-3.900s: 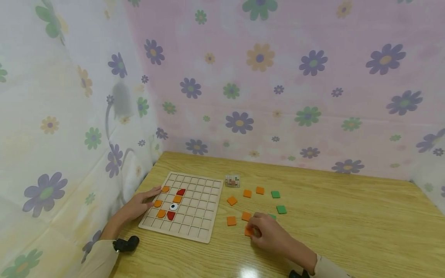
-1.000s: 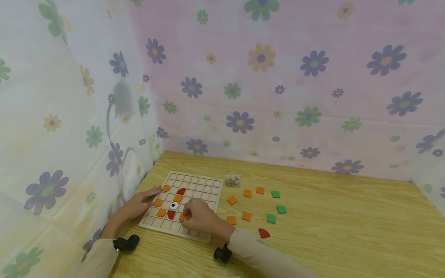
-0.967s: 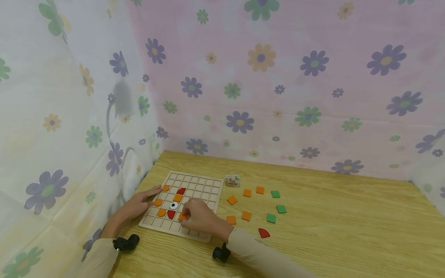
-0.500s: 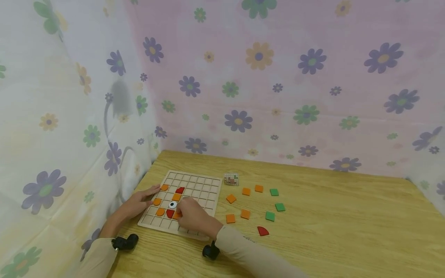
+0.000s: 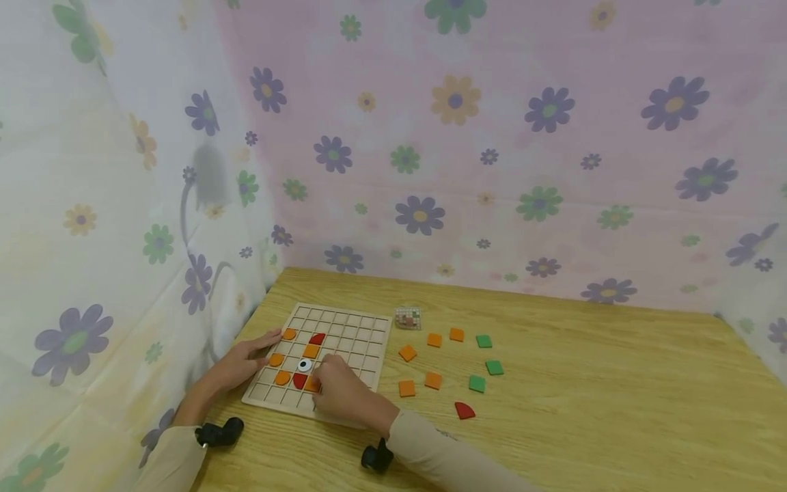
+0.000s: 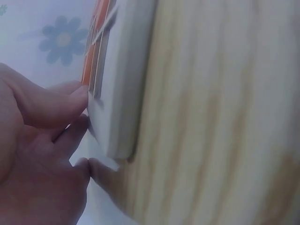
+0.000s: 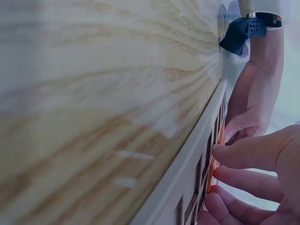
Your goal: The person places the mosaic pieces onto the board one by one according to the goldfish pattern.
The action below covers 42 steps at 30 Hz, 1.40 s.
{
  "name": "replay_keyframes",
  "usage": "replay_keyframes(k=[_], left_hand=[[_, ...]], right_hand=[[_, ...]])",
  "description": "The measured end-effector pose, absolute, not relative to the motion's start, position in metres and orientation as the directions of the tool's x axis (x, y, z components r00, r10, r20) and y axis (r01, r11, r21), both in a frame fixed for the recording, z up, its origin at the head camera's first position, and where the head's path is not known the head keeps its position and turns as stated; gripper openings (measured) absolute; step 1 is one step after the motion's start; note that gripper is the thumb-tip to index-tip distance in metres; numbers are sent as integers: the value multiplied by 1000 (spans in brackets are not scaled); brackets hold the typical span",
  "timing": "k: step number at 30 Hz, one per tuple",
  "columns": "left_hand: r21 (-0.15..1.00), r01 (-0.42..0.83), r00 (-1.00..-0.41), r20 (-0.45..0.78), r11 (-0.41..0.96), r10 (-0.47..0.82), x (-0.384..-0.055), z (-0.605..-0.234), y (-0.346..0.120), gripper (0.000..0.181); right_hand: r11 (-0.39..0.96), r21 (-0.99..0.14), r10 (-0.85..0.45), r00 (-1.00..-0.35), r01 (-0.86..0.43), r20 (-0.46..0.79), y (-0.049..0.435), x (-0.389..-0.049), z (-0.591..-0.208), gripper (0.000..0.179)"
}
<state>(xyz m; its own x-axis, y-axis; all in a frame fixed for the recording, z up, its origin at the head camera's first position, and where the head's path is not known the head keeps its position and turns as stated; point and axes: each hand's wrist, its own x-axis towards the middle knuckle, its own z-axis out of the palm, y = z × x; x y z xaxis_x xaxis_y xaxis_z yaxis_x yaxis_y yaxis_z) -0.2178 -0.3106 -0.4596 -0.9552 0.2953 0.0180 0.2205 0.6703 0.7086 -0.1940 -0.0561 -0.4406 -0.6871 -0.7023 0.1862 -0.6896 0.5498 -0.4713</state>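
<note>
One spread left hand (image 5: 236,363) touches the board (image 5: 346,333); right hand (image 5: 341,391) pinches an orange square (image 5: 311,384).

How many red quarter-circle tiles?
3: far tile and near tile on the pale wooden gridded board, loose tile on the wood-grain table. Right hand may hide more.

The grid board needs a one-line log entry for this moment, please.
left hand: touching grid board | right hand: touching orange tile on it | green tiles: off board
</note>
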Motion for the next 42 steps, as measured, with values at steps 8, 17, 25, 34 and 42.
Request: replay_keyframes(k=[8,17,25,34,42], left_hand=[[702,236,-952,27,672,306,-221,-457,-303,53],[664,253,-950,32,704,311,-218,-453,-306,53],[682,246,-951,30,689,309,-216,-452,-308,53],[686,212,-956,-2,696,293,-217,-455,-308,55],[707,202,-957,-3,678,289,-218,-455,-307,54]], right_hand=[[511,-524,-736,-662,-682,143,-35,-190,-436,13],[506,-560,-747,-658,-657,98,-5,-188,-423,16],[502,-602,-733,-675,-621,86,28,-189,-412,18],[511,-596,-717,-689,-619,101,53,-190,-412,18],[530,-577,-704,-701,-622,109,78,-190,-418,20]])
